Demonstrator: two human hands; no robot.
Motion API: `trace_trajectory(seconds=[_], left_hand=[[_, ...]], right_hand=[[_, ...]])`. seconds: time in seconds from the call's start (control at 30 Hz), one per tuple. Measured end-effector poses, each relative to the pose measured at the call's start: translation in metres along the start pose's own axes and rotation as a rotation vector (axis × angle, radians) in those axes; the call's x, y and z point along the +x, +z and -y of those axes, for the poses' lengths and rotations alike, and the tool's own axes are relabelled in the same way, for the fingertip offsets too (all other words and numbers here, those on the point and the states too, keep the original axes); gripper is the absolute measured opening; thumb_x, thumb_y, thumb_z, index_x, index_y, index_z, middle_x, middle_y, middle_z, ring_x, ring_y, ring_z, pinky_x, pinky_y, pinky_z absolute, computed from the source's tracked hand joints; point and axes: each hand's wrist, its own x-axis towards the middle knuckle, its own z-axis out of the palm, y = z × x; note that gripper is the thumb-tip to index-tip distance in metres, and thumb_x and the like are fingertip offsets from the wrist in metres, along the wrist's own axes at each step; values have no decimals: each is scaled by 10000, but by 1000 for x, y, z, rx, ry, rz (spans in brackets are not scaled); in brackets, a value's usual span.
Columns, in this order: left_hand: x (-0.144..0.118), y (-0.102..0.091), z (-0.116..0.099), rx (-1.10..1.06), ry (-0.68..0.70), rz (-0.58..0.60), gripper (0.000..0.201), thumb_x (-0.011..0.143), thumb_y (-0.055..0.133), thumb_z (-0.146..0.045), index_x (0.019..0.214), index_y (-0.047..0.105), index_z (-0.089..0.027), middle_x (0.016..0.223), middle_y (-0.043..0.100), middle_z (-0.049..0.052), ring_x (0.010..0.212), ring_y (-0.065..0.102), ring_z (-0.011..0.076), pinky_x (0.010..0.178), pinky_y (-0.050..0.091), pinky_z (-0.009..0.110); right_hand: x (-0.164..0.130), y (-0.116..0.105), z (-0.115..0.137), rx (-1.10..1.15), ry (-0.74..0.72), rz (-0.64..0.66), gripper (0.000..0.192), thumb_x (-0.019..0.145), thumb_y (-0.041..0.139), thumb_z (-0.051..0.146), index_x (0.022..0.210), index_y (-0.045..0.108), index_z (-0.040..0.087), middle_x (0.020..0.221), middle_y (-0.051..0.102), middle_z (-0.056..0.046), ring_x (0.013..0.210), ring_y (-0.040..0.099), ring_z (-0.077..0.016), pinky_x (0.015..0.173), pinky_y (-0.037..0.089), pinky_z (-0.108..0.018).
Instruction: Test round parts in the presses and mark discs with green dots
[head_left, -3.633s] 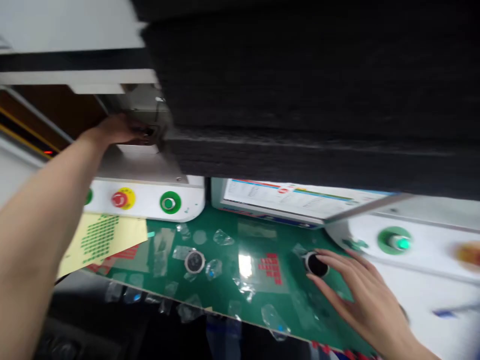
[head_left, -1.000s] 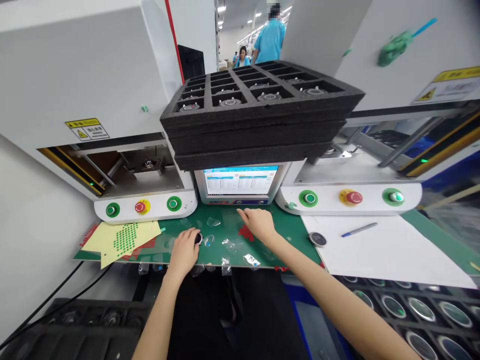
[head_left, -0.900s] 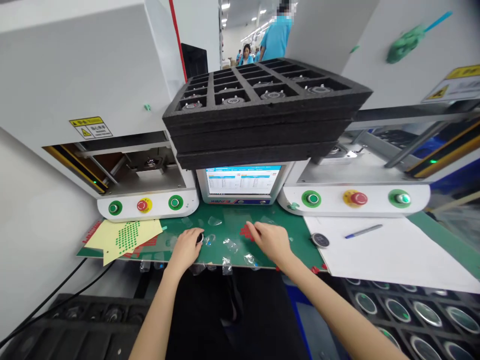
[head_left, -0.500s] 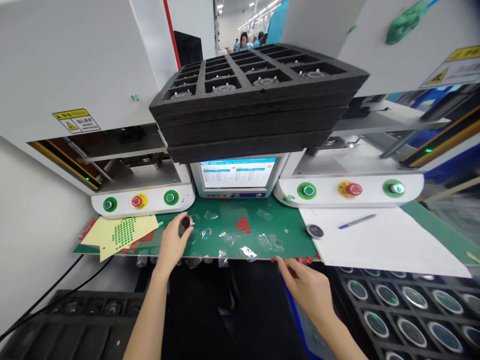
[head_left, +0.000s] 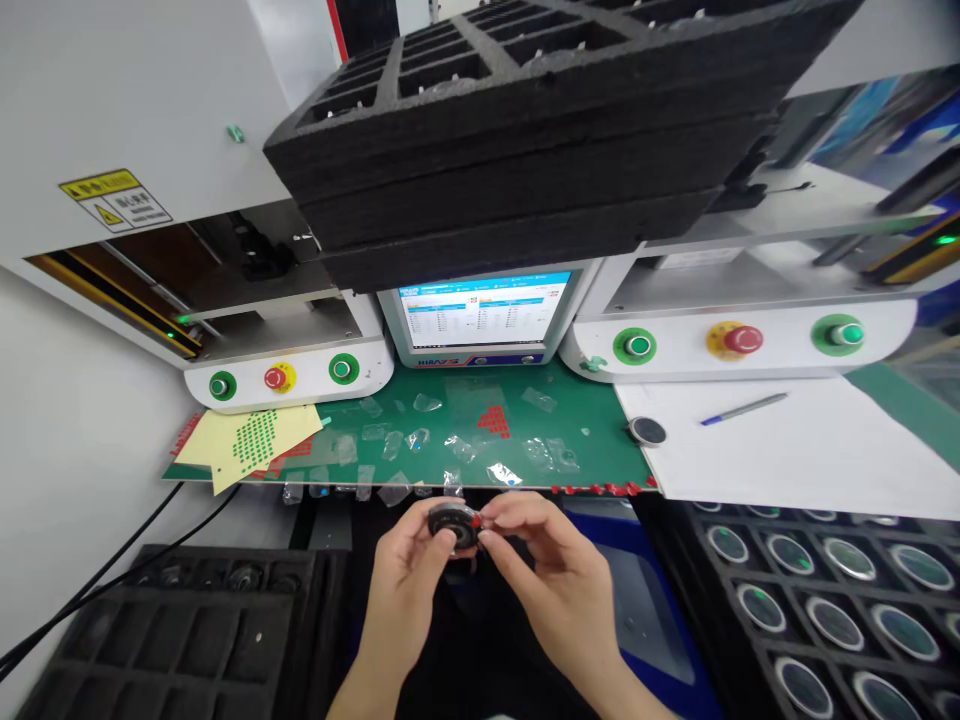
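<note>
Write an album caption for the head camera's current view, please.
Left hand holds a round dark part, right hand at its edge, before a green tabletop.

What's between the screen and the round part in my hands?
In the head view, the green bench lies between the screen and the round part, carrying clear film scraps and red stickers.

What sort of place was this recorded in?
Probably a factory assembly or testing station: press-like machines with red emergency-stop buttons flank a monitor, and a compartmented black foam tray at the right holds rows of round watch-like parts.
</note>
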Motion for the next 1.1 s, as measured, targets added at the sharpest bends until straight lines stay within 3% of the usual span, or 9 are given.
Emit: trace_trajectory(seconds=[0.13,0.37,0.63,0.7,0.87,1.1], left_hand=[[-11,0,-3,179,131,78,146,924,630,-289,1032,720,-249,972,767,7,760,719,118,734,589,175],[-17,-6,-17,533,370,267,264,959,555,-177,1154,666,-316,1013,752,-24,882,706,114,800,527,153],[-14,-5,-23,553,476,400,221,952,567,-186,1130,681,-251,970,770,8,811,711,115,747,523,149],[-15,-4,-23,525,481,386,214,951,569,-200,1122,692,-240,963,774,27,808,720,140,733,540,176],[-19,-3,-27,528,331,328,237,941,568,-180,1096,725,-266,962,781,40,839,731,189,739,559,235],[-19,-8,-27,592,382,298,299,919,584,-147,1121,720,-320,1002,780,11,856,735,172,751,548,201]], right_hand=[[-3,-5,11,53,-13,3,173,784,692,49,793,637,213,786,691,-17,743,688,-124,676,587,-181],[-5,-18,25,51,-56,87,211,792,674,16,790,610,217,762,671,-2,709,654,-124,633,572,-206],[8,-43,34,17,-5,491,198,864,602,40,778,554,212,763,600,2,694,597,-103,602,510,-202],[7,-42,33,17,-39,460,202,866,600,40,772,547,211,756,593,1,682,593,-102,586,504,-205],[-4,-33,28,24,-126,210,259,805,683,17,914,610,240,793,674,-12,715,660,-145,625,568,-258],[5,-31,35,-40,-217,217,259,774,688,-17,860,649,224,702,689,-11,633,668,-160,562,577,-273]])
